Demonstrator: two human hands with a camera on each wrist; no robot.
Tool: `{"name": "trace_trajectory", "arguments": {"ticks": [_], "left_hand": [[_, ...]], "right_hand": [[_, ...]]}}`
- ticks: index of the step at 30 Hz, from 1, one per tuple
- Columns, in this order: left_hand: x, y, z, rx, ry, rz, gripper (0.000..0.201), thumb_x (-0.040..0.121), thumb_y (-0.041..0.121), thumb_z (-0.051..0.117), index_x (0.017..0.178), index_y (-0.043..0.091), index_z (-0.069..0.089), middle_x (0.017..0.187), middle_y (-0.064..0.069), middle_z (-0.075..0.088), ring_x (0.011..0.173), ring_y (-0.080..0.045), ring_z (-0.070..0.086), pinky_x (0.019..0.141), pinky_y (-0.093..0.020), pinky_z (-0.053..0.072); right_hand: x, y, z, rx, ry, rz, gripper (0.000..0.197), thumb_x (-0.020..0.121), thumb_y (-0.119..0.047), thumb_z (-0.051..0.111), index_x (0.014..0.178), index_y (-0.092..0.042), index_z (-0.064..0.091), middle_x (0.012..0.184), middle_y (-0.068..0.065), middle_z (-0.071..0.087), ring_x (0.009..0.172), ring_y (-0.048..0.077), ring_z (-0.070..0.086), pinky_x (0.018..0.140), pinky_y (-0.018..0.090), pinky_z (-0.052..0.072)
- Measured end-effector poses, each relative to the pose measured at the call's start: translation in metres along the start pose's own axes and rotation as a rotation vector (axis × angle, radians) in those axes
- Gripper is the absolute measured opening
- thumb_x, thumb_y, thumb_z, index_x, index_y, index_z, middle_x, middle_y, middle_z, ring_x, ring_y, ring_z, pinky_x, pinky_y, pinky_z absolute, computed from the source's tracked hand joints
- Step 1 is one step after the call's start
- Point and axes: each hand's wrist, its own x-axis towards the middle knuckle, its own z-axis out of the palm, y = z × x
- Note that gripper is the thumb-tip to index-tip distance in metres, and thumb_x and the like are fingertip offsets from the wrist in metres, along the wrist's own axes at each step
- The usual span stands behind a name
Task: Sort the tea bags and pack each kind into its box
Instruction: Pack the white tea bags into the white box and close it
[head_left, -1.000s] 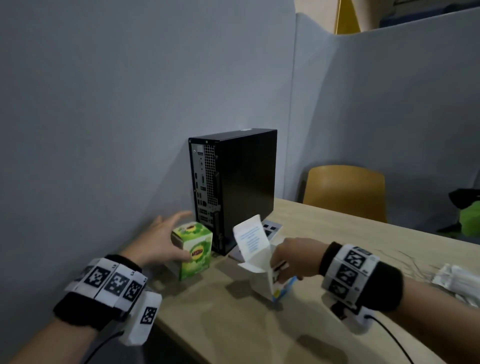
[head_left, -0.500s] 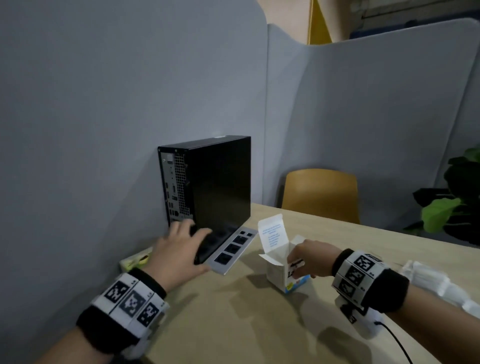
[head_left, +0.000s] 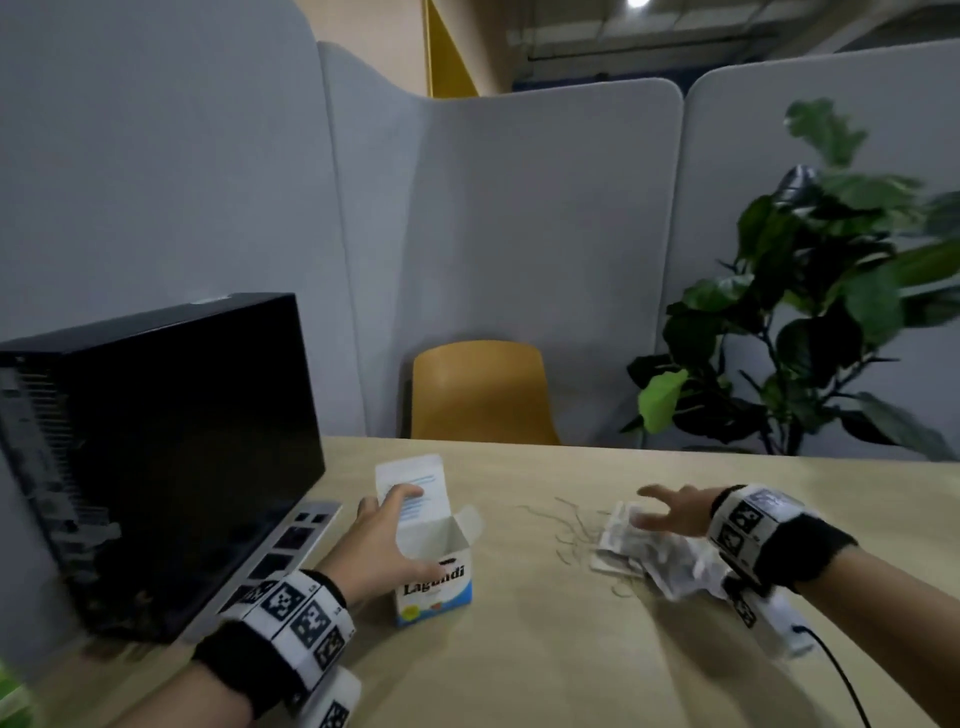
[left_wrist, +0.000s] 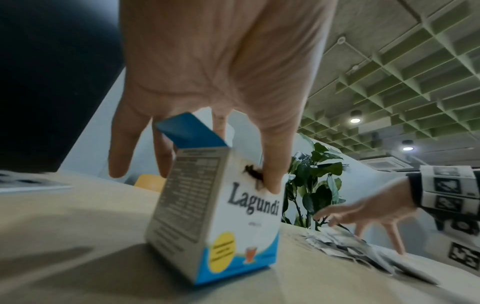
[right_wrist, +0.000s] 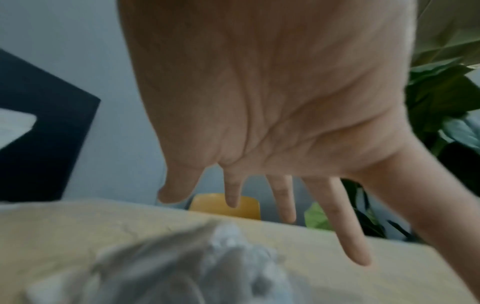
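A white and blue Lagundi box (head_left: 439, 577) stands on the table with its lid flap (head_left: 415, 486) up and its top open. My left hand (head_left: 397, 525) grips its upper part. In the left wrist view the thumb (left_wrist: 271, 181) presses the front face of the box (left_wrist: 221, 226) and the fingers reach behind it. My right hand (head_left: 652, 508) hovers with spread, straight fingers over a pile of pale tea bags (head_left: 631, 551) with loose strings, and holds nothing. The right wrist view shows that spread palm (right_wrist: 259, 205) above the blurred tea bags (right_wrist: 207, 267).
A black computer case (head_left: 166, 447) stands at the left on a flat grey device (head_left: 291, 545). A yellow chair (head_left: 480, 395) and a leafy plant (head_left: 810, 322) stand beyond the far table edge. Grey partitions enclose the desk. A green sliver (head_left: 10, 699) shows at the bottom left corner.
The view has swung to the right. My left hand left the computer side and took hold of the Lagundi box. My right hand let go of that box and moved right over the tea bags.
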Motion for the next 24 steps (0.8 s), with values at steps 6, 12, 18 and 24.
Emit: {"name": "trace_trajectory", "arguments": {"ticks": [6, 12, 18, 24], "left_hand": [[0.028, 0.004, 0.012, -0.111, -0.016, 0.034, 0.091, 0.063, 0.017, 0.084, 0.136, 0.031, 0.031, 0.134, -0.004, 0.037, 0.117, -0.02, 0.046, 0.101, -0.037, 0.043], [0.03, -0.008, 0.005, -0.05, -0.096, 0.007, 0.106, 0.062, 0.027, 0.086, 0.144, 0.033, 0.02, 0.143, -0.002, 0.026, 0.128, -0.02, 0.036, 0.106, -0.036, 0.036], [-0.001, 0.013, -0.007, 0.18, 0.371, 0.279, 0.064, 0.077, 0.037, 0.071, 0.133, 0.029, 0.041, 0.141, -0.001, 0.03, 0.131, -0.02, 0.024, 0.105, -0.043, 0.032], [-0.023, 0.064, 0.041, 0.199, -0.107, 0.568, 0.017, 0.086, 0.04, 0.055, 0.1, 0.03, 0.059, 0.107, 0.014, 0.052, 0.084, 0.005, 0.052, 0.077, -0.022, 0.047]], "right_hand": [[-0.017, -0.029, 0.023, 0.008, -0.04, -0.141, 0.058, 0.093, -0.048, 0.042, 0.142, -0.019, 0.031, 0.146, 0.011, 0.037, 0.134, 0.03, 0.036, 0.11, 0.041, 0.03], [-0.06, -0.076, 0.039, -0.017, -0.082, -0.333, 0.061, 0.087, -0.053, 0.05, 0.139, -0.028, 0.034, 0.142, 0.013, 0.038, 0.127, 0.031, 0.042, 0.102, 0.043, 0.036], [-0.08, -0.082, 0.017, 0.032, -0.051, -0.49, 0.049, 0.094, -0.051, 0.034, 0.136, -0.026, 0.037, 0.133, 0.014, 0.049, 0.119, 0.03, 0.05, 0.1, 0.037, 0.039], [-0.076, -0.038, 0.002, 0.189, -0.147, -0.45, 0.042, 0.088, -0.047, 0.053, 0.124, -0.025, 0.049, 0.118, -0.005, 0.057, 0.079, 0.004, 0.055, 0.06, 0.007, 0.047]]}}
